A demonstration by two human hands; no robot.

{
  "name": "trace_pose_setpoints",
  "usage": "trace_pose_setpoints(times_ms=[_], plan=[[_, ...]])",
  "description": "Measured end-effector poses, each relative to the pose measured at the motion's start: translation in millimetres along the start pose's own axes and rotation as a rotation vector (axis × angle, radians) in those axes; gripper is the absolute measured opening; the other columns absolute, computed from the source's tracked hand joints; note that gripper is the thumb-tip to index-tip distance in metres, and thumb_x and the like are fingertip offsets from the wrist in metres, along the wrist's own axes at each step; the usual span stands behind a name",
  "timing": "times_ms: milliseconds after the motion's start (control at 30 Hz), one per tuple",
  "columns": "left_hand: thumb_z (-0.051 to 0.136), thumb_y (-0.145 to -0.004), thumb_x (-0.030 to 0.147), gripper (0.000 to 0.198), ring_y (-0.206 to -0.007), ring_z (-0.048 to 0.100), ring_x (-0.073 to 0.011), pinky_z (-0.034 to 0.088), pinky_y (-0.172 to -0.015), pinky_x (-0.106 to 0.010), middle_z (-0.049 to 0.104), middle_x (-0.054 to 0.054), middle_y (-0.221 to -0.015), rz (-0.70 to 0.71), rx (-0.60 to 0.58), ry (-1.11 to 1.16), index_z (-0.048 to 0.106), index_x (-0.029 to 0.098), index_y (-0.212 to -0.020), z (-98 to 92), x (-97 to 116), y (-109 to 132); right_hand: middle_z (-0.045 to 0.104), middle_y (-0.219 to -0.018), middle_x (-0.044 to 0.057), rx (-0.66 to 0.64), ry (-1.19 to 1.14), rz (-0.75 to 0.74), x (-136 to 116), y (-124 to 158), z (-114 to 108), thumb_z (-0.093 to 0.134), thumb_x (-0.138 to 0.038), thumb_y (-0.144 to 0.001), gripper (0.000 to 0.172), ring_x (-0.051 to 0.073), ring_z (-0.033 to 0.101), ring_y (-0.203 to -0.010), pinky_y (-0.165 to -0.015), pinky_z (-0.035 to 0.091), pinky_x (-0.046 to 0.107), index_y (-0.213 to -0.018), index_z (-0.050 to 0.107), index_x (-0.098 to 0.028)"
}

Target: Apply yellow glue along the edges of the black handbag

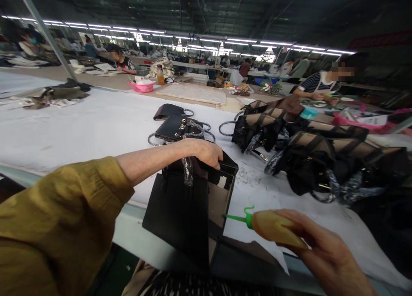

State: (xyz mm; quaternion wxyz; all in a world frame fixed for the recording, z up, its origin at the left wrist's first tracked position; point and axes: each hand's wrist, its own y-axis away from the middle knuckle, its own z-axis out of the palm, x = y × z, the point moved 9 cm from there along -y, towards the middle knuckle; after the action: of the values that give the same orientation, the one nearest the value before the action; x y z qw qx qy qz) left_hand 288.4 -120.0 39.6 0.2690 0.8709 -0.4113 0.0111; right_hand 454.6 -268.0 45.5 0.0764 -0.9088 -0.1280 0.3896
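A black handbag lies on its side at the table's near edge, its tan inner side panel facing right. My left hand reaches across and grips the bag's upper edge, fingers curled over it. In my right hand is a glue bottle, amber, with a green nozzle. It is tilted level, and the nozzle tip is at the edge of the tan panel; whether it touches I cannot tell. A plastic-wrapped handle hangs over the bag's front.
Finished-looking black bags lie just beyond. Several black and tan bags are heaped at the right. Farther back are a pink basket, another amber bottle and a flat board. A co-worker in a striped top works at the right.
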Motion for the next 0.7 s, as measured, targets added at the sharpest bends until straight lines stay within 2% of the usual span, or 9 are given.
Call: trace_pose_setpoints(times_ms=[100,200,267,400,533,700], plan=[[0.05,-0.074,0.034,0.033,-0.072,0.059,-0.0159,0.041,-0.059,-0.022,0.069,-0.003,-0.088,-0.016,0.015,-0.008,0.066,0.018,-0.098,-1.9,-0.6,1.8,0.071,-0.09,0.0,-0.016,-0.012,-0.019,1.9,3.6,2.9,0.055,-0.018,-0.071,0.028,0.021,0.067,-0.078,-0.066,0.053,0.021,-0.096,0.066,-0.026],[0.049,-0.074,0.035,0.033,-0.071,0.058,-0.0154,0.04,-0.058,-0.022,0.068,-0.003,-0.088,-0.024,0.027,-0.005,0.066,0.02,-0.098,-3.1,-3.0,2.9,0.071,-0.092,0.001,-0.093,-0.04,0.014,16.6,10.9,13.7,0.055,-0.017,-0.071,0.03,0.022,0.067,-0.08,-0.067,0.053,0.023,-0.098,0.065,-0.026],[0.05,-0.073,0.037,0.033,-0.072,0.058,-0.0154,0.04,-0.059,-0.022,0.068,-0.003,-0.089,-0.018,0.042,0.004,0.066,0.02,-0.096,-4.9,-4.2,4.1,0.07,-0.094,0.002,-0.096,-0.058,0.067,28.7,16.3,18.1,0.058,-0.02,-0.072,0.029,0.023,0.066,-0.083,-0.07,0.053,0.025,-0.099,0.065,-0.026],[0.05,-0.073,0.037,0.031,-0.067,0.056,-0.0142,0.038,-0.056,-0.022,0.068,-0.002,-0.083,-0.021,0.051,0.024,0.066,0.019,-0.094,-8.5,-4.4,10.2,0.07,-0.095,0.001,0.033,-0.116,0.172,42.1,22.8,14.7,0.063,-0.027,-0.072,0.027,0.023,0.066,-0.084,-0.076,0.052,0.028,-0.099,0.065,-0.027],[0.051,-0.075,0.033,0.026,-0.066,0.055,-0.0134,0.037,-0.055,-0.021,0.067,-0.002,-0.081,-0.022,0.108,-0.002,0.065,0.017,-0.09,-19.3,-0.8,19.8,0.071,-0.091,0.001,0.085,-0.2,0.235,43.4,21.2,13.8,0.07,-0.037,-0.068,0.029,0.023,0.067,-0.08,-0.07,0.054,0.026,-0.095,0.065,-0.027],[0.052,-0.077,0.029,0.023,-0.069,0.056,-0.0143,0.038,-0.056,-0.021,0.066,-0.004,-0.084,-0.058,0.206,-0.142,0.062,0.015,-0.091,-39.1,0.4,28.9,0.07,-0.092,0.002,0.188,-0.148,0.206,43.2,12.7,6.0,0.068,-0.043,-0.071,0.035,0.023,0.066,-0.077,-0.069,0.054,0.027,-0.1,0.061,-0.026]])
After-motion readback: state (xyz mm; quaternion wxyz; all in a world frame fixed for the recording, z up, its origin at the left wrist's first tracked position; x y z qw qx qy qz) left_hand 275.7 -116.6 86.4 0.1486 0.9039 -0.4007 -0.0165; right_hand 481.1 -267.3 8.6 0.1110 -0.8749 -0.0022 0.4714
